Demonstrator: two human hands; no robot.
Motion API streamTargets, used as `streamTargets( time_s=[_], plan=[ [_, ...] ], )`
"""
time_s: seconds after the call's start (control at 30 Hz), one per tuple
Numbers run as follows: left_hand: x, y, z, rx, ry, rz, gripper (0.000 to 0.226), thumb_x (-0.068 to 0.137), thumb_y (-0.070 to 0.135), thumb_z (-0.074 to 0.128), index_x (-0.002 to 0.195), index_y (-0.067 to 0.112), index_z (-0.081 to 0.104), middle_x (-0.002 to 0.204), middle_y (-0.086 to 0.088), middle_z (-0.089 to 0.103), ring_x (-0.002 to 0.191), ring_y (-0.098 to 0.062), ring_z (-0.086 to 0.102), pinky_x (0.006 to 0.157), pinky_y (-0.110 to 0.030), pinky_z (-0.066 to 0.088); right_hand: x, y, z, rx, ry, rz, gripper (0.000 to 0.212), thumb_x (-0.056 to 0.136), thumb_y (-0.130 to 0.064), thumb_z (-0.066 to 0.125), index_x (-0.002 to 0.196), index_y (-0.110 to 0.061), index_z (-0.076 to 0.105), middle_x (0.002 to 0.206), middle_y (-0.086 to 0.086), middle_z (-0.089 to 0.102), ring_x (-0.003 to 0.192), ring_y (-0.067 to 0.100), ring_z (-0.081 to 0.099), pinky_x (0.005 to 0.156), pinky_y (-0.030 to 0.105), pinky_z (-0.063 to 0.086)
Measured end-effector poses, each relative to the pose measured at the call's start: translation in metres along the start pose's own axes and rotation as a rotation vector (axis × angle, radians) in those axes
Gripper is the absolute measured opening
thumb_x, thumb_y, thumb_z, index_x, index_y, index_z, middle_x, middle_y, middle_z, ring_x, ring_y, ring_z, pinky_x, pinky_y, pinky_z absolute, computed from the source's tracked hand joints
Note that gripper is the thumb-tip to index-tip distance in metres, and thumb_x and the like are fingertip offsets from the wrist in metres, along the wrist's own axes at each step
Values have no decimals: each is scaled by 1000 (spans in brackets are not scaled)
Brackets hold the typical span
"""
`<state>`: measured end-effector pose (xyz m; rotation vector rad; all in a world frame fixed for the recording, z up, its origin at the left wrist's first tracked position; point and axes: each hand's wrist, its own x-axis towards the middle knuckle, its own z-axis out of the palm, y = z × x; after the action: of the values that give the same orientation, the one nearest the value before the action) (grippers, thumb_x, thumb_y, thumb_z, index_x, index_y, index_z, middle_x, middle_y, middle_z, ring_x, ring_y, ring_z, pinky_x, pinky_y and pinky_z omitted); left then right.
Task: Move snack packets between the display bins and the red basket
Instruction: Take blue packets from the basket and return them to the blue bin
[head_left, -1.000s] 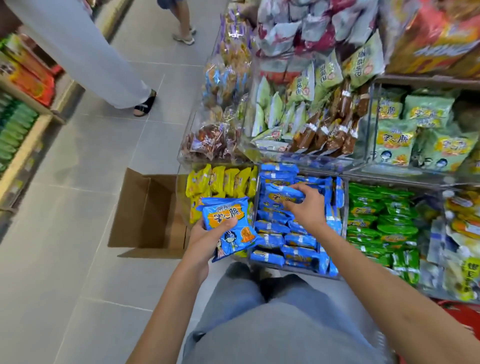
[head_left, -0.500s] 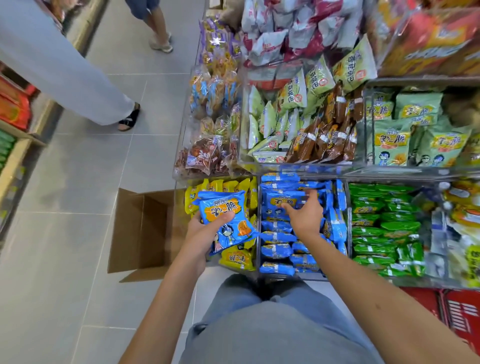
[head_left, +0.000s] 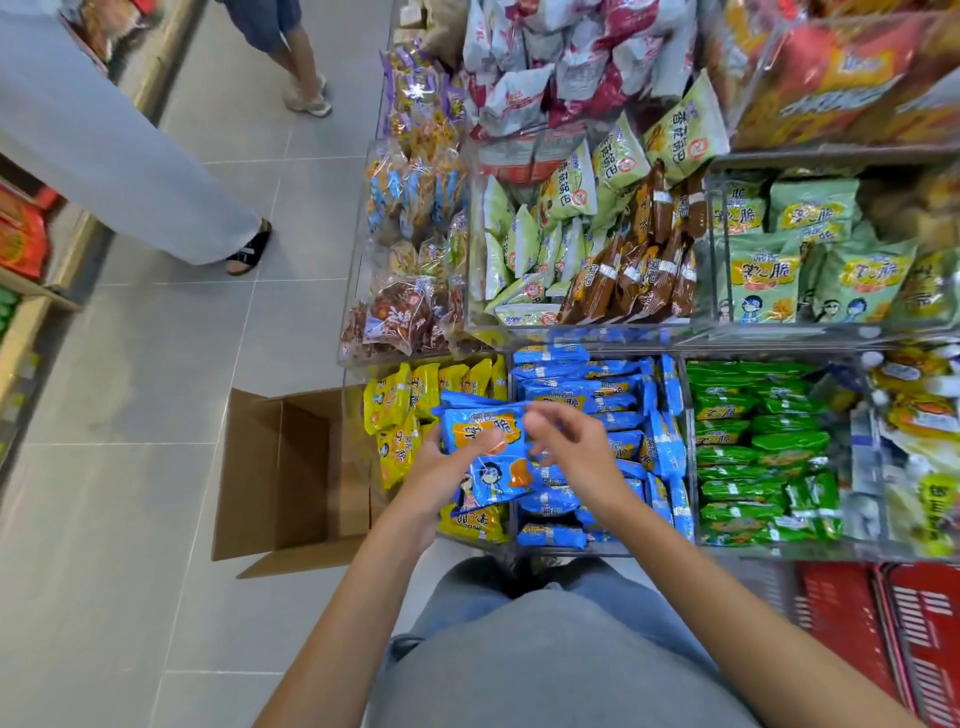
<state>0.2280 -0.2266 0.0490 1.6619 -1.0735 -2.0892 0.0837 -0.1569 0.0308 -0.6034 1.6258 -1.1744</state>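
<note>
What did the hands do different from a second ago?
The right hand lifted off the packets in the middle bin and swung left, up to the blue packets that the left hand holds. Whether it touches them is too blurred to tell. The left hand kept gripping its packets, and the cardboard box stayed on the floor beside the bins.

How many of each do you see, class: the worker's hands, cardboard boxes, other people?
Hands: 2, the left hand holding a blue packet, and the right hand
Box: 1
Other people: 2, one in pale trousers, one in shorts
Total: 5
</note>
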Motion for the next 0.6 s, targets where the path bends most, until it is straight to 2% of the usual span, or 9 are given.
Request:
streamTargets(
  time_s=[0.07, 0.1, 0.2, 0.27, 0.37, 0.43, 0.5, 0.57, 0.6],
  plan=[
    [2, 0, 5, 30, -23, -15, 55, 80, 45, 66, 127, 21, 52, 112, -4, 70, 96, -19, 69, 83, -34, 56, -4, -4, 3, -62, -25, 4, 31, 79, -30, 71, 107, -22, 60, 91, -2, 58, 72, 10, 58, 64, 18, 50],
    [3, 0, 7, 34, -29, -23, 58, 82, 49, 61, 131, 19, 49, 115, -6, 68, 97, -21, 68, 85, -36, 54, -3, -5, 2, -77, -12, 17, 31, 77, -27, 74, 105, -23, 59, 91, -3, 56, 72, 12, 56, 63, 19, 50],
    [6, 0, 9, 34, -39, 2, 42, 89, 50, 48, 114, 18, 60, 97, -4, 74, 76, -14, 71, 60, -23, 52, 1, -6, -5, -64, -24, 91, 23, 75, -23, 77, 88, -26, 59, 96, -4, 57, 78, 15, 57, 68, 25, 50],
    [8, -1, 10, 24, -51, 23, 36, 93, 48, 43, 102, 20, 63, 82, 1, 75, 65, -10, 70, 49, -16, 49, 3, -4, -10, -69, -52, 137, 26, 72, -25, 79, 88, -28, 59, 100, -5, 59, 84, 16, 58, 74, 28, 50],
    [12, 1, 15, 28, -21, -16, 44, 94, 47, 43, 119, 13, 53, 104, -11, 71, 76, -16, 69, 54, -21, 51, 3, 1, -10, -113, -76, 177, 38, 69, -23, 81, 97, -28, 55, 99, -9, 58, 88, 12, 58, 76, 30, 49],
    [16, 0, 17, 26, -7, -26, 46, 94, 47, 43, 121, 10, 48, 112, -14, 66, 83, -19, 66, 60, -23, 51, 4, 3, -12, -98, -85, 207, 41, 69, -18, 82, 97, -24, 53, 97, -7, 56, 84, 9, 57, 65, 23, 50],
    [22, -3, 13, 30, 36, -1, 31, 95, 43, 44, 110, 15, 46, 99, -1, 64, 73, -6, 64, 54, -18, 49, 7, 5, -19, -54, -96, 251, 39, 69, -12, 81, 92, -23, 51, 93, -3, 55, 79, 9, 57, 58, 21, 49],
    [28, -4, 6, 31, 78, 6, 16, 96, 37, 48, 104, 25, 40, 85, 16, 55, 61, 6, 57, 46, -13, 45, 11, 9, -31, -40, -106, 297, 40, 71, -10, 79, 96, -21, 51, 94, -2, 53, 81, 13, 57, 64, 25, 49],
    [29, -5, 2, 40, 104, -2, 15, 96, 34, 50, 105, 27, 40, 84, 18, 54, 58, 6, 58, 45, -14, 45, 12, 10, -37, -60, -101, 314, 43, 71, -10, 79, 102, -18, 50, 96, -2, 52, 87, 15, 57, 69, 28, 49]
  ],
)
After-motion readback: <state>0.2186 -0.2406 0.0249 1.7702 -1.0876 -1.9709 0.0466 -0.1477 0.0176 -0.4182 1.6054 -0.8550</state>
